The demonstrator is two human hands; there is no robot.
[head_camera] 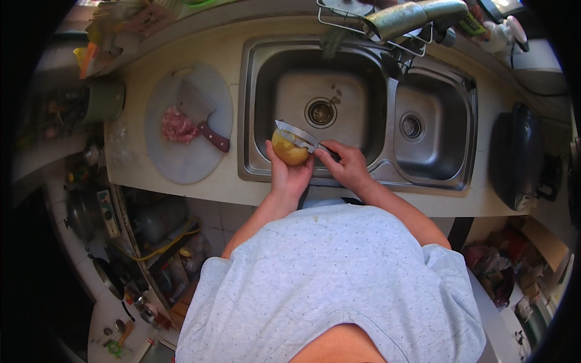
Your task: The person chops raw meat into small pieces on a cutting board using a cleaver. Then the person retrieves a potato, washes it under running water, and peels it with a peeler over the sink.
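Observation:
My left hand [290, 176] cups a yellow-brown potato [290, 150] over the front edge of the large steel sink basin [283, 86]. In my right hand [347, 163] is the dark handle of a metal peeler [297, 133], whose blade lies across the potato's upper side. Several bits of peel [336, 97] lie by the drain. To the left, a round white cutting board [181, 165] holds chopped raw meat [178, 125] and a cleaver [197, 104] with a brown handle.
The faucet [408, 18] and a wire rack [340, 16] stand behind the sink. A smaller basin [431, 149] adjoins on the right, with a dark, rounded object [515, 156] beyond it. A green container [106, 100] is at the counter's left end. Shelves with pans lie below left.

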